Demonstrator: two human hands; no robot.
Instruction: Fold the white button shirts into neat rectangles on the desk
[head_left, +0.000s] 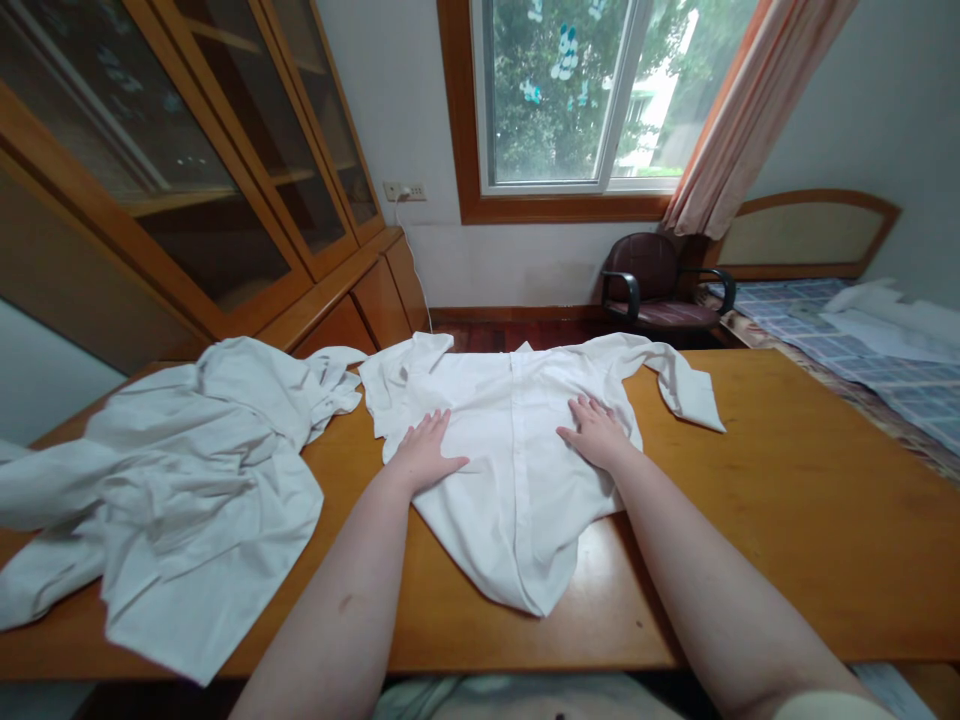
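A white button-up shirt lies spread on the wooden table in front of me, its button strip running down the middle and its hem toward me. My left hand rests flat on the shirt's left side, fingers spread. On the right side, my right hand presses flat with its fingers apart. One sleeve reaches out to the right and bends down onto the table; the left sleeve is bunched near the far edge. Neither hand grips the cloth.
A crumpled pile of white clothing covers the table's left part. The wooden table extends to the right. Beyond it stand a glass-door cabinet, an armchair below the window, and a bed with a checked cover.
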